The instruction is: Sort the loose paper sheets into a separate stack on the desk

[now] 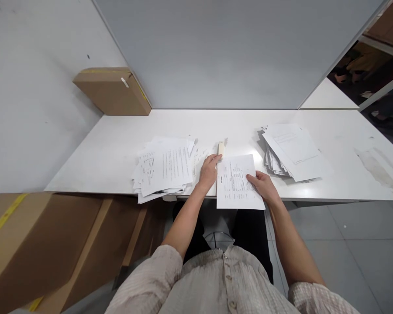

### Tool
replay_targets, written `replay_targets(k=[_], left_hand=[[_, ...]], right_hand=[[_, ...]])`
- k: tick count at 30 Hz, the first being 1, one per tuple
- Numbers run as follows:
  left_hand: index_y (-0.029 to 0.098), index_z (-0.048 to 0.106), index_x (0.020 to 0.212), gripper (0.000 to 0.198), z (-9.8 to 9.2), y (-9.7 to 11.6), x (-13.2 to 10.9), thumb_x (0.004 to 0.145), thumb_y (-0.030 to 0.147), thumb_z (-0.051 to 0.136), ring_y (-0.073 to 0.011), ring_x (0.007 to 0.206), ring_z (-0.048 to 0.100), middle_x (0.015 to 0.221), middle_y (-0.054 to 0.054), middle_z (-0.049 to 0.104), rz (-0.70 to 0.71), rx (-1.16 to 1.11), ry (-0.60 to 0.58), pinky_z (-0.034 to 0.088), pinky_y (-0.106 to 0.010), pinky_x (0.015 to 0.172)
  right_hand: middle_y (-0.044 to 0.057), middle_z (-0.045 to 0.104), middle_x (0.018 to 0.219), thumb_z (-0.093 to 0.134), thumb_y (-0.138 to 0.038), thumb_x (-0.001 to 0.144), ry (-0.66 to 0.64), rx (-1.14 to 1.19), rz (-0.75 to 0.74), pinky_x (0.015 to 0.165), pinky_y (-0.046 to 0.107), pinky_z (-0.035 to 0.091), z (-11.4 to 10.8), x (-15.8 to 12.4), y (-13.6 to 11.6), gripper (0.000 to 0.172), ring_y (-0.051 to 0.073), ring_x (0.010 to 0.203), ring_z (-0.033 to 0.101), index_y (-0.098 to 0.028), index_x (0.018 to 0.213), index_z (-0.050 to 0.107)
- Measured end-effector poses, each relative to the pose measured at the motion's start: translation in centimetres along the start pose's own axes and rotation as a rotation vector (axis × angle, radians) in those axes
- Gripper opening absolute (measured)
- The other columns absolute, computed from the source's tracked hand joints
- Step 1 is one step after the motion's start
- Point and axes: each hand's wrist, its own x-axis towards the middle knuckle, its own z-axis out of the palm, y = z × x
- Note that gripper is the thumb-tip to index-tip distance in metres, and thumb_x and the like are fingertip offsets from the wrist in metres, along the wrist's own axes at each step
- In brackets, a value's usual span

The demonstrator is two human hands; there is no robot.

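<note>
A printed paper sheet (236, 185) lies at the desk's front edge, its lower end jutting out over it. My right hand (263, 185) grips the sheet's right side, thumb on top and fingers underneath. Whether more sheets lie beneath it, I cannot tell. At the sheet's top left corner is a small cream-coloured stapler (221, 148), pointing away from me. My left hand (209, 171) is closed at its near end, with the fingertips on it and next to the paper corner. The jaw of the stapler is hidden by the fingers.
An untidy paper pile (170, 168) lies on the left of the white desk (340, 152), and a thicker stack (293, 150) on the right. A cardboard box (118, 91) stands in the back left corner. A grey panel (222, 56) rises behind. Large cartons (52, 235) stand below left.
</note>
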Motion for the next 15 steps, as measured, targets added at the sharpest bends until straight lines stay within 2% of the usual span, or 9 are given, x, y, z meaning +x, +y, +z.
replay_targets(k=[10,15], left_hand=[[0.023,0.061,0.113,0.041,0.4,-0.1,0.0,0.082,0.010,0.039,-0.0244,0.112,0.049,0.116,-0.008,0.055,-0.046,-0.045,0.035,0.039,-0.039,0.096],[0.024,0.060,0.116,0.047,0.1,0.4,0.0,0.080,0.005,0.036,-0.0234,0.111,0.051,0.117,-0.008,0.054,-0.044,-0.010,0.025,0.039,-0.040,0.097]], right_hand=[[0.004,0.069,0.073,0.065,-0.035,0.068,0.009,-0.007,-0.049,0.054,0.027,0.048,-0.1,0.9,1.3,0.024,0.019,0.065,0.064,-0.015,0.081,0.062],[0.003,0.069,0.072,0.068,-0.035,0.068,0.014,0.026,-0.056,0.057,0.029,0.049,-2.6,-1.1,0.6,0.027,0.019,0.063,0.064,-0.016,0.087,0.064]])
